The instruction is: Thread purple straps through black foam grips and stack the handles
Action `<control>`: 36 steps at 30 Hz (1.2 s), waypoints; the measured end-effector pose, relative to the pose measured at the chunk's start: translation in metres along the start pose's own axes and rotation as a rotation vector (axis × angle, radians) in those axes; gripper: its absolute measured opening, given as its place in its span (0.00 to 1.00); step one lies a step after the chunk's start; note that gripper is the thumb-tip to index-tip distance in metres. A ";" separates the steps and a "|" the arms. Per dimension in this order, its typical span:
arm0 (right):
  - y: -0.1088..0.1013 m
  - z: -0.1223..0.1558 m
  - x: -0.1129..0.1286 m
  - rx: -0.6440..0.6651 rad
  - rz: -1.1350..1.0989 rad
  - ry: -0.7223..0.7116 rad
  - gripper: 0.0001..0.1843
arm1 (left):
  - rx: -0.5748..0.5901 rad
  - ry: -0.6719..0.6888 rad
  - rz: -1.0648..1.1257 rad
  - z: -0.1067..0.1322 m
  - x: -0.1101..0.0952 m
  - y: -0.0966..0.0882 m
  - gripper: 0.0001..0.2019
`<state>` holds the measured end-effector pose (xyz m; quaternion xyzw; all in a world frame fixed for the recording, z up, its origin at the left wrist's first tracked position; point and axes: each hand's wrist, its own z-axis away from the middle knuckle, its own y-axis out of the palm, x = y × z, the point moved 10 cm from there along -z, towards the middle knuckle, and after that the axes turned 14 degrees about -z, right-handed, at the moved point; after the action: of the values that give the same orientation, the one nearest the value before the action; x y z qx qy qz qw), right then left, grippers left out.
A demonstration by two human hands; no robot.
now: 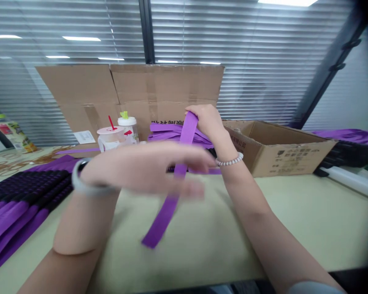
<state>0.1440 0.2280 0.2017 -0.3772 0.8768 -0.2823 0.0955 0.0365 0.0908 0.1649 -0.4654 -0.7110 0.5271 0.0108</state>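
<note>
A long purple webbing strap [164, 222] hangs at a slant over the table, its upper end pinched in my right hand [207, 119]. Its lower end dangles towards me. My left hand [147, 167] is blurred and passes in front of the strap's middle. Its fingers stretch to the right with the thumb apart below them, and I see no grip on the strap. Behind the hands lies a stack of folded purple straps [164, 134], partly covered by my left hand and the hanging strap.
On the left lie several purple straps with black sections [27, 190]. A propped cardboard box [168, 85] stands behind a pink-lidded cup [110, 132] and a white bottle [128, 122]. To the right is an open carton [291, 157]; a juice bottle [16, 134] stands far left.
</note>
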 end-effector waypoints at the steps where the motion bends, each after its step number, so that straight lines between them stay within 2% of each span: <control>1: -0.002 0.000 0.008 -0.006 0.036 -0.011 0.13 | -0.003 0.011 0.013 -0.020 0.007 -0.004 0.11; 2: -0.004 -0.001 0.017 -0.017 0.059 -0.029 0.13 | -0.071 0.014 0.072 -0.038 0.018 -0.011 0.13; 4: -0.008 -0.002 0.033 -0.050 0.070 -0.071 0.12 | -0.302 -0.056 0.243 -0.065 0.052 -0.027 0.13; 5: -0.010 -0.002 0.039 -0.070 0.063 -0.085 0.12 | -0.313 -0.088 0.302 -0.075 0.068 -0.021 0.12; 8: -0.016 -0.004 0.040 -0.159 -0.030 -0.061 0.15 | -0.119 -0.165 0.463 -0.090 0.094 0.016 0.13; 10: -0.023 -0.005 0.024 -0.252 -0.215 0.034 0.18 | -0.108 -0.166 0.529 -0.088 0.094 0.022 0.15; 12: -0.022 -0.005 0.000 -0.307 -0.515 0.189 0.20 | -0.176 -0.133 0.540 -0.084 0.086 0.015 0.13; 14: -0.007 -0.004 -0.015 -0.243 -0.856 0.343 0.24 | -0.238 -0.114 0.505 -0.080 0.080 0.005 0.12; 16: 0.016 -0.003 -0.010 -0.076 -1.155 0.444 0.32 | -0.270 -0.103 0.464 -0.079 0.076 -0.001 0.12; 18: 0.031 -0.001 0.004 0.060 -1.364 0.500 0.36 | -0.276 -0.092 0.427 -0.079 0.075 -0.002 0.12; 20: 0.035 0.000 0.013 0.055 -1.457 0.524 0.32 | -0.263 -0.094 0.417 -0.080 0.077 0.003 0.12; 23: 0.030 -0.002 0.013 -0.080 -1.441 0.491 0.22 | -0.263 -0.118 0.475 -0.084 0.085 0.011 0.13; 26: 0.029 -0.004 0.014 -0.082 -1.367 0.446 0.18 | -0.281 -0.127 0.569 -0.087 0.090 0.014 0.16; 31: 0.033 -0.002 0.016 -0.013 -1.188 0.433 0.18 | -0.309 -0.144 0.595 -0.088 0.092 0.015 0.16; 36: 0.035 -0.004 0.004 -0.075 -0.993 0.457 0.22 | -0.369 -0.187 0.565 -0.086 0.094 0.026 0.13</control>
<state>0.1184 0.2459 0.1851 -0.6778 0.6014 -0.3369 -0.2558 0.0438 0.2180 0.1387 -0.5875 -0.6354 0.4121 -0.2849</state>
